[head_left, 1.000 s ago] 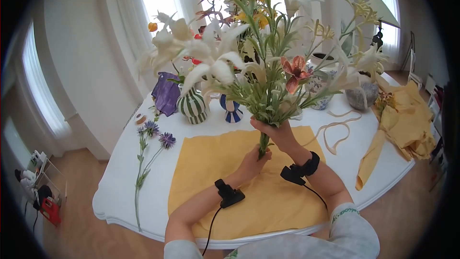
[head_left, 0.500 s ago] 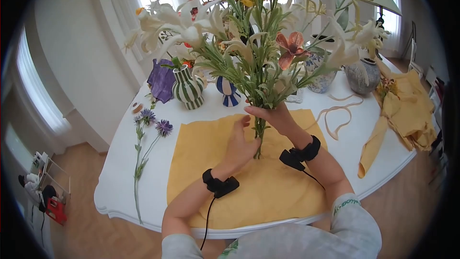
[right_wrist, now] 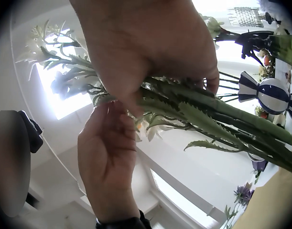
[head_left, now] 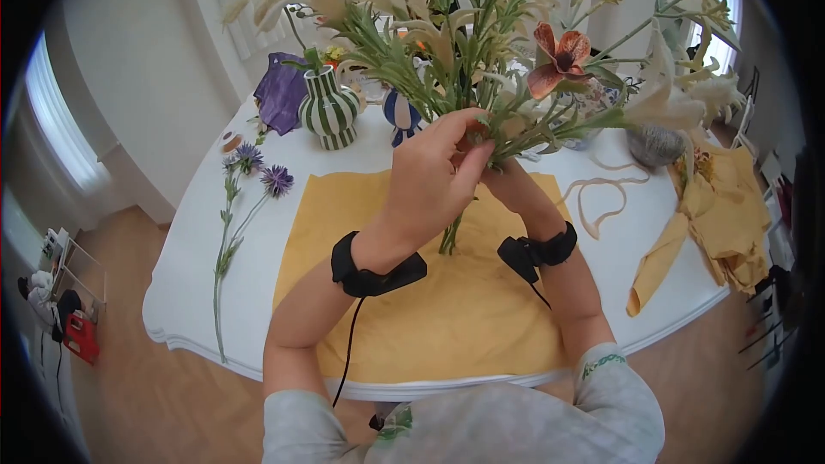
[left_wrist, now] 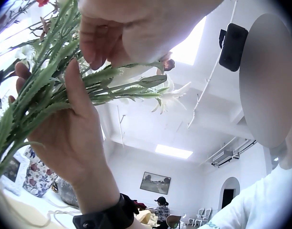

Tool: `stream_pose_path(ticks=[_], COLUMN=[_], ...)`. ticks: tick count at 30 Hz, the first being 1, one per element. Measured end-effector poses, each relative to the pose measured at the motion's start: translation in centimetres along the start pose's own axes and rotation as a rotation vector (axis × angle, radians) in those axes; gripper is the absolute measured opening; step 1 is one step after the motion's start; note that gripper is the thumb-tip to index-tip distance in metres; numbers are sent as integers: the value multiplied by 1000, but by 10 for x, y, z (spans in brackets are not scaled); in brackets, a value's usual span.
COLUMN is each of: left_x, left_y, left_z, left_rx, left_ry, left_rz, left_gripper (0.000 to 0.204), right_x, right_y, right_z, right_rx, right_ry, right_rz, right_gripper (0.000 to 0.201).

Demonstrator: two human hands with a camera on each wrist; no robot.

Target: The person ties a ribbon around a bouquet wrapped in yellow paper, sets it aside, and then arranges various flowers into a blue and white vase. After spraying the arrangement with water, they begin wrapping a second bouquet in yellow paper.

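A large bouquet (head_left: 447, 73) of white lilies and leafy green stems stands upright in front of me. Its stem ends (head_left: 449, 239) point down over the yellow cloth (head_left: 378, 326). My right hand (head_left: 518, 187) grips the stems from the right, with the thumb and fingers round them in the left wrist view. My left hand (head_left: 430, 176) is raised at the upper stems, where its thumb and curled fingertips pinch a leafy flower stem (left_wrist: 136, 90). An orange-red flower (head_left: 563, 60) sticks out at the bouquet's right.
Two purple thistle-like flowers (head_left: 277, 180) lie on the white table (head_left: 180, 292) at the left. Behind them stand a green-striped vase (head_left: 329, 112), a blue-striped vase (head_left: 401, 112) and purple wrapping (head_left: 281, 94). A ribbon (head_left: 593, 206) and crumpled yellow fabric (head_left: 730, 215) lie at the right.
My left hand let go of the lower stems, opened, and rose to the upper stems beneath the blooms. The right hand keeps its grip. The head view has tilted down.
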State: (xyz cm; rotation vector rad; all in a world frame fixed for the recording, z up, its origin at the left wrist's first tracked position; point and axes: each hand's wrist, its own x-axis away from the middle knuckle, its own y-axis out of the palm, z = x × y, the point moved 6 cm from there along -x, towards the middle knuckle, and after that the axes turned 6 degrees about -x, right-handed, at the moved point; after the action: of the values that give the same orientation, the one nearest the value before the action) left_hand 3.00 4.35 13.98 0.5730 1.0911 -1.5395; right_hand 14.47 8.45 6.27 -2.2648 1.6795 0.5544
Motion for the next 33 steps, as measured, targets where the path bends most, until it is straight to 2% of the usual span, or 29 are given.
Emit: stream_pose_path(ticks=[2, 5, 8, 9, 11, 13, 16, 18, 19, 21, 22, 24, 25, 26, 28, 33], left_x=[0, 0, 2, 3, 3, 3, 6, 12, 20, 41, 44, 44, 45, 48, 56, 60], left_y=[3, 8, 7, 8, 5, 3, -1, -7, -7, -22, -25, -10, -3, -6, 9, 10], left_z=[-1, -7, -16, -18, -17, -14, -15, -19, -25, -30, -34, -56, -60, -58, -54, -42], left_rx=[9, 50, 125, 166, 173, 178, 157, 150, 146, 78, 69, -54, 26, 15, 111, 19], left_ry=[-24, -86, -172, -219, -205, -188, -171, -113, -103, 53, 67, -210, -251, -244, -309, -318], left_rz=[-23, -23, -21, -45, -39, -32, 18, 145, 152, 401, 410, 67, -99, -88, -391, -476], left_gripper=[21, 20, 15, 13, 12, 12, 13, 28, 28, 50, 50, 69, 76, 76, 74, 60], right_x=[0, -1, -4, -5, -6, -7, -4, -2, -1, -2, -3, -3, -3, -4, -3, 3], right_y=[-3, -5, -5, -7, -8, -7, -2, -1, -3, -5, -4, 0, 3, 6, 14, 34], right_z=[3, 4, 4, 7, 11, 6, -6, -10, -11, -11, -11, -18, -21, -23, -30, -49], right_rx=[-20, 109, 25, -27, -78, -108, -113, -31, 53, 165, 273, 270, 274, 277, 264, 234], right_ry=[-6, -39, -58, 3, 58, -37, -65, -80, -87, -101, -106, -159, -138, -117, -162, -136], right_rz=[-23, -50, -62, -40, -21, -16, -35, -10, 21, 20, 31, 20, 36, 53, 66, 153], right_gripper=[42, 42, 45, 48, 50, 53, 49, 47, 45, 45, 45, 43, 41, 39, 38, 32])
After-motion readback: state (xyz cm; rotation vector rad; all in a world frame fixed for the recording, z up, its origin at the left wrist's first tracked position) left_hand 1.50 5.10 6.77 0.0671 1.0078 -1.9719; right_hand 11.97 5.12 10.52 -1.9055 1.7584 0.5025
